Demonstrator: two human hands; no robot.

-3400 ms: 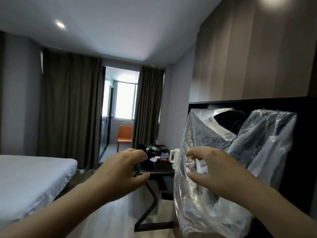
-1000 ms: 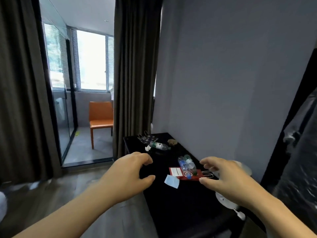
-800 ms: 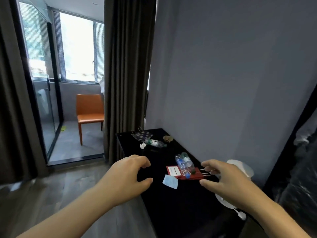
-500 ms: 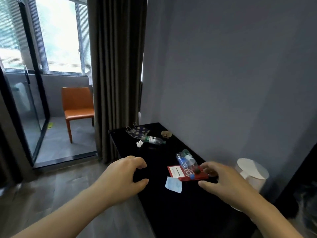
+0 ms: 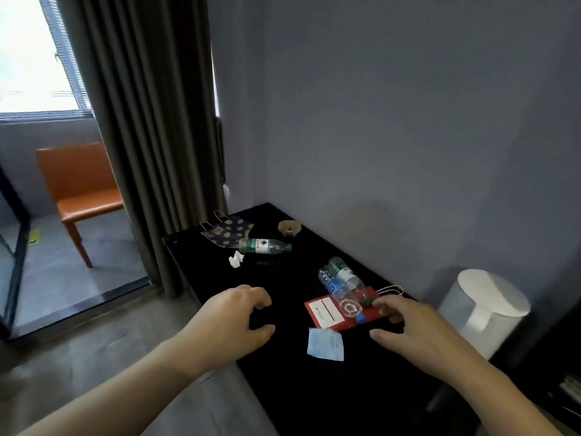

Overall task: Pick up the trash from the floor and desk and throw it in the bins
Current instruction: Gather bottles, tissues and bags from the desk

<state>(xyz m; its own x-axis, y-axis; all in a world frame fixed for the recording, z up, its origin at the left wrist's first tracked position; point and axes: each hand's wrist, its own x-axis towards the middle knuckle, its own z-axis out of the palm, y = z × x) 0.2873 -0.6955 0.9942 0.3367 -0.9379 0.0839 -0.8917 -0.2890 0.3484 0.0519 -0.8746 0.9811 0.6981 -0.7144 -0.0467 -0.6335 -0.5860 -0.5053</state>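
Over the black tabletop (image 5: 283,388) both hands hover empty, fingers loosely curled. The right hand (image 5: 418,328) is nearer the trash than the left hand (image 5: 235,319). Just left of its fingertips, on a red card (image 5: 325,316), lie two clear bottles (image 5: 341,283), their long axes running away from the person.

The surface (image 5: 298,388) now lies nearer and lower in view; the right grip (image 5: 418,328) has moved up just beside the red packet (image 5: 327,314), at its 3 o'clock.

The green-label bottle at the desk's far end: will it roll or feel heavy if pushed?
The green-label bottle lies on its side on the desk, so it would probably roll. It looks clear and empty, so likely light.
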